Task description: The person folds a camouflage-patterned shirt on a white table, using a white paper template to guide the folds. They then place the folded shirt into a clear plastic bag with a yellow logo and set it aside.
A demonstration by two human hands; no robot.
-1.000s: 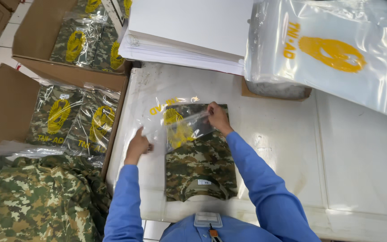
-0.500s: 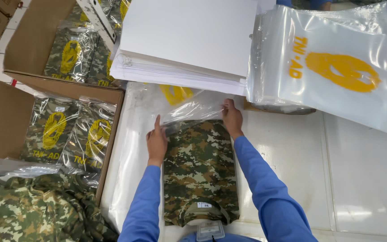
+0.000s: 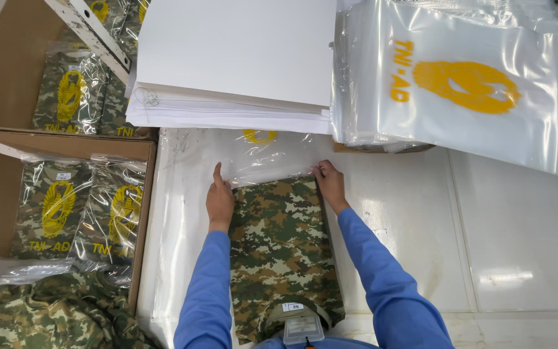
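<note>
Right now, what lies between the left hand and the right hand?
In the head view, the folded camouflage shirt and the clear plastic bag lie between the left hand and right hand.

The white glossy table carried a folded camouflage shirt at its near edge, with a clear plastic bag lying flat beyond the shirt's far end. Farther back lay a stack of white sheets, and beside it a pile of clear printed bags with a yellow emblem.

white card stack | clear printed bags | cardboard box (bagged camouflage shirts inside)
</note>
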